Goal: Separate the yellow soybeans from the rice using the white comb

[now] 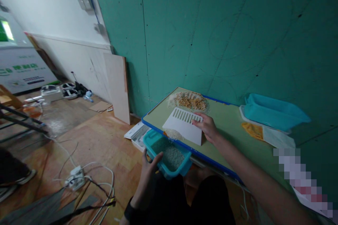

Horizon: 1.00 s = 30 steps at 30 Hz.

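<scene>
My left hand (150,163) grips the near left wall of a turquoise plastic bin (169,174), held just below the table's front edge. White rice-like grains (171,156) cover the bottom of the bin. In my right hand (204,126) is a white slotted plastic board (185,126), held by its right end, with its slots toward the back. A small pile of white grains (173,134) lies along the table edge at the board's front left, above the bin. Behind the board, a heap of tan beans (191,100) mixed with white grains rests on the table.
A second turquoise bin (276,110) stands at the right back of the blue-edged table (229,140), against the green wall (171,42). A yellow and white glove (252,131) lies before it. A power strip (76,177) with cables is on the floor at left.
</scene>
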Motion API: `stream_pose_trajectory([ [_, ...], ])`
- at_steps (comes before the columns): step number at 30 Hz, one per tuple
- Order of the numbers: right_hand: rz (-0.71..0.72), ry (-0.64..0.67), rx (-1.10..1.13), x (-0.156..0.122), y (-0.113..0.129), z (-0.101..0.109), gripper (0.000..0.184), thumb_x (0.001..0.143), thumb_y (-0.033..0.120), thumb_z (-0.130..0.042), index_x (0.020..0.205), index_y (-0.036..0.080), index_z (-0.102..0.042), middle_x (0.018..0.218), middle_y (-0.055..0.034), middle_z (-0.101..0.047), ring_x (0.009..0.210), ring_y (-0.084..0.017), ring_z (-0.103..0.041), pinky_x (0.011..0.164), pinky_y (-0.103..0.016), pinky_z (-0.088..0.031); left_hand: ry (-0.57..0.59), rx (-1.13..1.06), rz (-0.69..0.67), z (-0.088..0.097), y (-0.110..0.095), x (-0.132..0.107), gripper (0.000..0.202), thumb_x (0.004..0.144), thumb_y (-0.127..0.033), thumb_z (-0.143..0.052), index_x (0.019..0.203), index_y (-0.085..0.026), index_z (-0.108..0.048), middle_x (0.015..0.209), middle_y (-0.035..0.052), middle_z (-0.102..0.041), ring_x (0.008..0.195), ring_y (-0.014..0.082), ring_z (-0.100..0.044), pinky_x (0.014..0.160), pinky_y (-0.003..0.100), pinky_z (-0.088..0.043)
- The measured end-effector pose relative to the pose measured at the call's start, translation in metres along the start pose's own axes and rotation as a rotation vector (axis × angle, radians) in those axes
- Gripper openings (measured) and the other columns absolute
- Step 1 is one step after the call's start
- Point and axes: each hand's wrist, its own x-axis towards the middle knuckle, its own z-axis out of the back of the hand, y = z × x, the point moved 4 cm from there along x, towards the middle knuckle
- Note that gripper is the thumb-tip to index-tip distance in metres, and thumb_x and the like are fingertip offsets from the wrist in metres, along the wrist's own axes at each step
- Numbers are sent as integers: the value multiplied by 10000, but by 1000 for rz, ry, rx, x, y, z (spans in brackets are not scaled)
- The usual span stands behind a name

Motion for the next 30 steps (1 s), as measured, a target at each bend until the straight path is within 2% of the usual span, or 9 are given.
stream_pose_trajectory([
  [7, -45, 11, 46, -25, 6, -10, 606, 420, 332, -994, 972, 197, -783, 778, -14, -795, 691, -201, -683, 672, -319, -536, 24, -6, -12, -1, 0, -3, 1066, 903, -327, -895, 1746, -358, -244, 1443, 188, -734, 1020, 307, -844, 822, 428, -710],
  [12, -30, 48, 44, -39, 19, -9, 639, 421, 366, -1034, 981, 181, -789, 780, -23, -801, 700, -197, -687, 679, -311, -534, 24, -1, -5, -2, -1, -4, 1075, 896, -321, -899, 1742, -355, -236, 1438, 194, -751, 996, 318, -853, 783, 429, -715],
  [15, 42, 1, 31, -48, 28, 14, 670, 471, 426, -1045, 1042, 187, -790, 819, -29, -814, 719, -206, -709, 694, -322, -557, 29, -10, -11, -1, 4, -4, 1112, 857, -335, -929, 1739, -371, -253, 1479, 194, -731, 1096, 346, -840, 792, 433, -714],
  [20, 224, -221, -133, -76, 34, 78, 649, 617, 533, -1011, 1130, 197, -799, 908, -69, -848, 769, -243, -762, 696, -346, -606, 36, -45, -57, 0, 26, -1, 1194, 707, -388, -1032, 1701, -383, -370, 1495, 164, -743, 1272, 392, -789, 866, 435, -710],
  [23, 312, -254, -308, -100, 35, 95, 541, 770, 548, -927, 1173, 204, -812, 938, -83, -863, 781, -259, -796, 679, -344, -631, 61, -60, -51, -2, 40, -1, 1185, 695, -385, -1038, 1687, -357, -390, 1499, 165, -743, 1311, 400, -771, 952, 468, -699],
  [26, 409, -236, -529, -123, 39, 89, 411, 897, 501, -832, 1191, 212, -832, 839, -55, -850, 645, -227, -767, 561, -297, -596, 93, -14, -7, -7, 47, -3, 1142, 762, -396, -994, 1700, -381, -343, 1485, 171, -739, 1281, 428, -779, 913, 528, -710],
  [28, 486, -224, -668, -137, 42, 77, 341, 966, 453, -775, 1207, 222, -842, 726, -20, -815, 504, -191, -698, 473, -268, -546, 94, -10, 6, -10, 47, -5, 1122, 802, -362, -962, 1713, -378, -307, 1476, 178, -735, 1265, 430, -786, 899, 540, -715],
  [30, 597, -219, -761, -150, 45, 64, 285, 1013, 400, -733, 1211, 230, -847, 691, -7, -807, 447, -178, -676, 454, -257, -545, 85, -25, 9, -11, 44, -9, 1118, 820, -324, -942, 1724, -363, -287, 1496, 190, -715, 1279, 431, -781, 909, 548, -717],
])
